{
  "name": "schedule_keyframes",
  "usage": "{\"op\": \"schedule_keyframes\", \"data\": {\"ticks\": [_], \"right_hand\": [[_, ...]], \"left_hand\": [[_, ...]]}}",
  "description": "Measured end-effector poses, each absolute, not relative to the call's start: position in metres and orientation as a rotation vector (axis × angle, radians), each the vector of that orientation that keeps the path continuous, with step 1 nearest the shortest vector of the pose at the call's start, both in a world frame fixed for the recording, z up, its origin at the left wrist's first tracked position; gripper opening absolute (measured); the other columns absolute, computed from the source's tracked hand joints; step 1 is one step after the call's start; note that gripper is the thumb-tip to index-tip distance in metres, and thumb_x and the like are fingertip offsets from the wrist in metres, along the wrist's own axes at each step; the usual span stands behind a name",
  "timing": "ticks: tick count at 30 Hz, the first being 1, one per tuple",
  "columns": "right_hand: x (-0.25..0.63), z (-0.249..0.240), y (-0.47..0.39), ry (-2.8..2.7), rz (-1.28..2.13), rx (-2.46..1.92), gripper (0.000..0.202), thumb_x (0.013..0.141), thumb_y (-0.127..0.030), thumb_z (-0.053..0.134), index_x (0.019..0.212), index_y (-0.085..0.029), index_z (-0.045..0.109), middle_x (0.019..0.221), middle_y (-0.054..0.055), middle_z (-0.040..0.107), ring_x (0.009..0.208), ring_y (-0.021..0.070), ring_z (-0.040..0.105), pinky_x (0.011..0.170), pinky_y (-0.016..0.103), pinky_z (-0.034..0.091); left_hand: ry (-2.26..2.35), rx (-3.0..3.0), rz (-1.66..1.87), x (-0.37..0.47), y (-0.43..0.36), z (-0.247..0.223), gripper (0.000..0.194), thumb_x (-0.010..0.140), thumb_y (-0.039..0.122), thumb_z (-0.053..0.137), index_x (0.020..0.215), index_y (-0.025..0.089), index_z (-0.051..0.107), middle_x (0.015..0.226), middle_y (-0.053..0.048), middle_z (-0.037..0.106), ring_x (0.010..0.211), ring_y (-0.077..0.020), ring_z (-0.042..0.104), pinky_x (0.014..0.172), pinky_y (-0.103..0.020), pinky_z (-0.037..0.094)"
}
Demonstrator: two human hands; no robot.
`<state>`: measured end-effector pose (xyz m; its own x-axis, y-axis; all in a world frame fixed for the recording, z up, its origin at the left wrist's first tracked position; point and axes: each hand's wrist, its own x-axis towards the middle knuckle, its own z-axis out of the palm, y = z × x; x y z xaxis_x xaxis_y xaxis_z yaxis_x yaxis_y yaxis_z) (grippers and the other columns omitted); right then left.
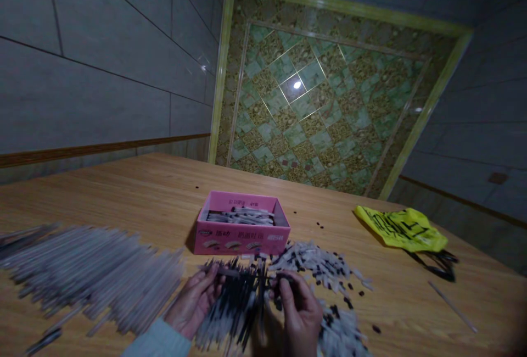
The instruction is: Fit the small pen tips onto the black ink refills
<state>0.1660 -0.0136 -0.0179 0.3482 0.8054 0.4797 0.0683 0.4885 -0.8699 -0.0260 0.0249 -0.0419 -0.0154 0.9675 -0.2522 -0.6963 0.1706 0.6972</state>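
My left hand (194, 297) is closed, pinching a thin greyish pen-like tube (228, 272) that points to the right. My right hand (300, 313) is closed too, its thumb and forefinger around a small dark piece, mostly hidden. Both hands hover at the sides of a pile of thin black sticks with pale ends, like pen refills (230, 307). Left of them lies a broad pile of clear tubes (94, 269), like pen barrels. Small whitish translucent caps (313, 261) are heaped right of centre, with black bits among them.
A pink open box (242, 240) behind the hands holds several pen-like sticks (242, 216). Farther right lie a yellow bag (401, 228) with black handles and a single thin tube (453, 306). Black bits dot the wooden table (164, 197). Tiled walls stand around it.
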Motion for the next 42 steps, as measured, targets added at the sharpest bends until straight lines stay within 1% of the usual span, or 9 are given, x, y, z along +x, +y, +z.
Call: {"op": "schedule_keyframes", "data": {"ticks": [4, 9, 12, 14, 17, 19, 23, 35, 42], "right_hand": [[0.169, -0.02, -0.014, -1.183, 0.571, -1.009, 0.02, 0.078, -0.031, 0.058, 0.088, -0.015, 0.065, 0.071, 0.005, 0.066, 0.056, 0.0155, 0.06, 0.052, 0.024, 0.048], [0.159, -0.011, -0.018, -1.413, 0.562, -1.006, 0.015, 0.078, -0.025, 0.057, 0.085, -0.018, 0.069, 0.081, 0.006, 0.068, 0.078, 0.0198, 0.063, 0.068, 0.027, 0.05], [0.161, -0.004, -0.013, -1.482, 0.621, -1.023, 0.028, 0.076, -0.024, 0.059, 0.103, -0.019, 0.063, 0.095, 0.007, 0.067, 0.086, 0.0201, 0.062, 0.074, 0.027, 0.05], [0.169, -0.003, -0.006, -1.495, 0.591, -1.121, 0.029, 0.077, -0.024, 0.055, 0.105, -0.018, 0.061, 0.095, 0.008, 0.066, 0.084, 0.0196, 0.061, 0.071, 0.027, 0.049], [0.188, -0.01, 0.004, -1.682, 0.357, -1.439, 0.014, 0.074, -0.017, 0.053, 0.079, -0.018, 0.065, 0.079, 0.006, 0.066, 0.075, 0.0193, 0.061, 0.065, 0.026, 0.045], [0.198, -0.019, 0.007, -1.839, 0.186, -1.69, 0.014, 0.067, -0.011, 0.054, 0.07, -0.019, 0.065, 0.074, 0.005, 0.066, 0.072, 0.0198, 0.061, 0.062, 0.025, 0.041], [0.204, -0.031, 0.005, -1.987, -0.07, -1.999, 0.017, 0.064, -0.01, 0.053, 0.071, -0.019, 0.065, 0.073, 0.006, 0.067, 0.071, 0.0209, 0.063, 0.057, 0.025, 0.035], [0.202, -0.033, 0.005, -2.028, -0.178, -2.043, 0.022, 0.064, -0.009, 0.051, 0.079, -0.018, 0.064, 0.079, 0.009, 0.068, 0.073, 0.0236, 0.064, 0.056, 0.026, 0.036], [0.2, -0.03, 0.002, -1.92, -0.113, -1.983, 0.019, 0.074, -0.011, 0.047, 0.073, -0.017, 0.065, 0.075, 0.01, 0.067, 0.07, 0.0221, 0.063, 0.057, 0.026, 0.038]], "left_hand": [[0.813, 0.45, 1.381, -0.025, 0.025, -0.042, 0.008, 0.071, 0.008, 0.064, 0.078, 0.01, 0.059, 0.068, -0.003, 0.068, 0.055, -0.0092, 0.064, 0.049, -0.016, 0.053], [0.781, 0.434, 1.324, -0.018, 0.019, -0.037, 0.012, 0.068, 0.007, 0.066, 0.076, 0.011, 0.058, 0.064, -0.004, 0.067, 0.052, -0.0113, 0.064, 0.046, -0.018, 0.052], [0.731, 0.281, 1.369, -0.018, 0.018, -0.034, 0.009, 0.073, 0.002, 0.059, 0.075, 0.011, 0.057, 0.061, -0.002, 0.067, 0.05, -0.0111, 0.064, 0.044, -0.017, 0.053], [0.713, 0.204, 1.421, -0.022, 0.02, -0.033, 0.014, 0.078, -0.001, 0.051, 0.076, 0.012, 0.056, 0.061, -0.001, 0.067, 0.053, -0.0094, 0.066, 0.047, -0.015, 0.053], [0.691, 0.14, 1.454, -0.028, 0.024, -0.032, 0.017, 0.08, -0.001, 0.046, 0.076, 0.012, 0.057, 0.062, -0.001, 0.068, 0.055, -0.0089, 0.066, 0.047, -0.013, 0.054], [0.68, 0.118, 1.458, -0.03, 0.026, -0.033, 0.016, 0.081, 0.0, 0.046, 0.075, 0.011, 0.058, 0.063, -0.002, 0.068, 0.054, -0.0094, 0.066, 0.046, -0.014, 0.054], [0.671, 0.107, 1.455, -0.029, 0.027, -0.036, 0.016, 0.08, 0.0, 0.047, 0.076, 0.01, 0.059, 0.064, -0.003, 0.069, 0.054, -0.0103, 0.067, 0.046, -0.015, 0.055], [0.701, 0.145, 1.448, -0.025, 0.024, -0.036, 0.018, 0.077, -0.004, 0.049, 0.074, 0.01, 0.06, 0.062, -0.003, 0.069, 0.055, -0.0115, 0.067, 0.046, -0.015, 0.055], [0.73, 0.223, 1.447, -0.024, 0.022, -0.037, 0.017, 0.075, -0.004, 0.052, 0.074, 0.011, 0.06, 0.061, -0.001, 0.068, 0.055, -0.0109, 0.067, 0.047, -0.015, 0.054]]}}
